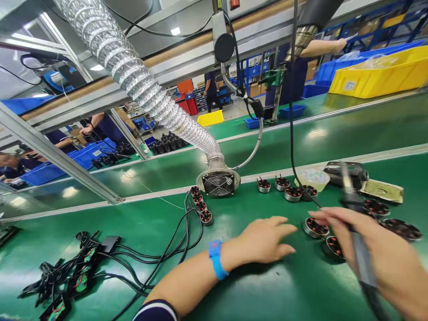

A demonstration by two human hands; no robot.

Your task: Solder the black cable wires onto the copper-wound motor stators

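Note:
My right hand point(391, 254) is closed around the dark handle of a soldering iron point(361, 256), whose metal end points up and away and is blurred. It is beside the iron's stand point(347, 171). My left hand point(262, 240), with a blue wristband point(217, 261), reaches over the green bench with fingers apart and holds nothing. Between the hands sit round motor parts with dark and copper-coloured centres, one motor part point(316, 228) nearest my right thumb. Another motor part point(334, 247) is partly hidden by that hand. A row of smaller motor parts point(200, 206) with black cables lies left of my left hand.
A fume fan point(219, 185) on a silver flexible duct point(160, 102) stands at the bench's back edge. Circuit boards with black cables point(83, 276) lie at left. A yellow sponge tray point(383, 191) is at right. A thin black cord point(292, 111) hangs down. Co-workers are beyond.

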